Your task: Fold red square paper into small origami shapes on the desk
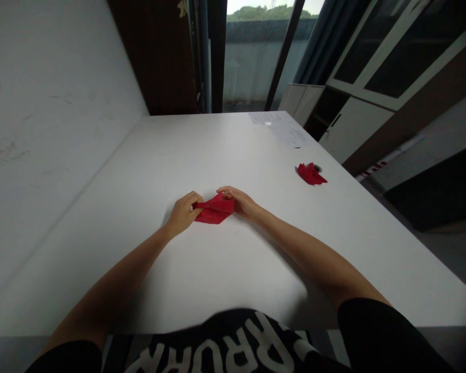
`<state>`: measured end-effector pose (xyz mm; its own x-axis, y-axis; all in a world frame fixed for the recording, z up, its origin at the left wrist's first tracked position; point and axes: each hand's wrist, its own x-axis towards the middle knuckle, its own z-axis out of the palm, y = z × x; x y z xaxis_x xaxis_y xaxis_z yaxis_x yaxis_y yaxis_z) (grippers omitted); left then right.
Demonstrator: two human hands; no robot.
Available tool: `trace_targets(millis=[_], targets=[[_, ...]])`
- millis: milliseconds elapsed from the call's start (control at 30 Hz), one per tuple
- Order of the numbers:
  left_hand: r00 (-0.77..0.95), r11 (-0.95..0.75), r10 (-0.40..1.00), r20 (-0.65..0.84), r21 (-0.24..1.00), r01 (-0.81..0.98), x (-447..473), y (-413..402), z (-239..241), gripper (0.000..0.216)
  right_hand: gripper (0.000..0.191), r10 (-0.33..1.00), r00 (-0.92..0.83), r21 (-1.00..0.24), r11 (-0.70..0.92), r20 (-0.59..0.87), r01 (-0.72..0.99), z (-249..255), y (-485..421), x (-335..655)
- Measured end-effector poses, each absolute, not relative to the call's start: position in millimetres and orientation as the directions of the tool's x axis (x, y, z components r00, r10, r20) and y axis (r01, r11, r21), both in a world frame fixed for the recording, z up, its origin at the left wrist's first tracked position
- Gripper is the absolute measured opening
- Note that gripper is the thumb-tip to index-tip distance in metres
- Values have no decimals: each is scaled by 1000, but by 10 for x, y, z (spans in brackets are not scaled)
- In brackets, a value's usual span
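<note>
A folded piece of red paper [216, 210] is between my two hands, low over the middle of the white table. My left hand [184, 211] is closed on its left end, thumb and fingers pinching the fold. At the right end, my right hand [243, 202] grips the paper's upper edge, with its fingers curled behind and partly hidden. The paper shows a creased upper flap and a wider lower part with a slanted corner.
Another folded red paper piece [310, 174] lies to the right, beside a dark round opening with a rim [317, 168]. Printed sheets [287, 132] lie at the table's far right. A white wall [54, 103] borders the left side; cabinets [357, 124] stand beyond the right edge.
</note>
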<state>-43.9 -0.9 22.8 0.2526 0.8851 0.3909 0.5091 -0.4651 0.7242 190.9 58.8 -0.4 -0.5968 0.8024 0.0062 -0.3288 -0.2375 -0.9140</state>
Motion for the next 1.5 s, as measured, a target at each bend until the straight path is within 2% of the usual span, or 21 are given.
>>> trace_targets(millis=[133, 333, 567, 667, 767, 1000, 1100, 1233, 1400, 1500], targets=[[245, -477, 878, 411, 701, 530, -437, -11, 217, 15, 39, 802, -597, -947, -171, 27, -272, -24, 593, 1919], [232, -471, 880, 415, 692, 547, -435, -5, 217, 20, 27, 812, -559, -979, 73, 170, -192, -4, 555, 1888], [240, -455, 890, 388, 718, 527, -437, 5, 226, 12, 35, 889, -398, -967, 157, 226, -200, 102, 521, 1925], [220, -366, 930, 296, 813, 454, -458, 22, 183, 8, 35, 896, -340, -952, 220, 284, -214, 178, 492, 1929], [190, -246, 964, 188, 900, 359, -486, 53, 118, 12, 31, 917, -246, -941, 266, 314, -207, 214, 475, 1919], [72, -55, 996, 49, 995, 87, -547, 147, 5, 24, 28, 950, 55, -939, 313, 308, -143, 137, 561, 1934], [93, 31, 995, -24, 997, -78, -560, 168, -33, 34, 28, 953, 119, -942, 296, 280, -156, 77, 614, 1953], [138, 89, 989, -58, 969, -231, -532, 171, -68, 49, 29, 971, 116, -939, 235, 211, -251, 34, 636, 1940], [91, 37, 996, -23, 988, -148, -492, 146, -105, 46, 48, 993, -25, -924, 96, 114, -370, 32, 602, 1872], [133, 66, 990, -49, 990, -127, -497, 117, -102, 41, 43, 987, -162, -941, -67, -14, -331, -1, 605, 1863]])
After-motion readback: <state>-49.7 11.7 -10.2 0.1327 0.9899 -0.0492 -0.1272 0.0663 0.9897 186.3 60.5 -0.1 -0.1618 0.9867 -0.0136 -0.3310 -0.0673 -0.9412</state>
